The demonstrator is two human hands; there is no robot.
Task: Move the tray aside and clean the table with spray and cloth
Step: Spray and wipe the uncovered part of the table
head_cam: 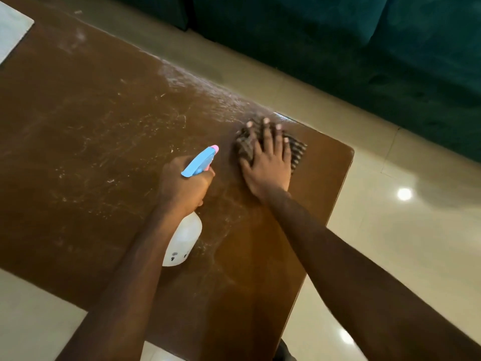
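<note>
Left grip (182, 186) curls round the spray bottle (186, 238) above the worktop (91, 131). Right grip (268, 162), fingers straight, presses the striped cloth (296, 152) flat near the far right corner. Wiping seems barely begun, as pale smears cover most of the surface to the left.

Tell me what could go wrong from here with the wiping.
1. The right hand presses the cloth flat close to the corner of the table; an outward stroke could push the cloth off the edge.
2. The left hand grips the spray bottle with its nozzle aimed towards the cloth; a squeeze might wet the right hand instead.
3. Much of the table carries white streaks; one cloth may just smear them.
</note>
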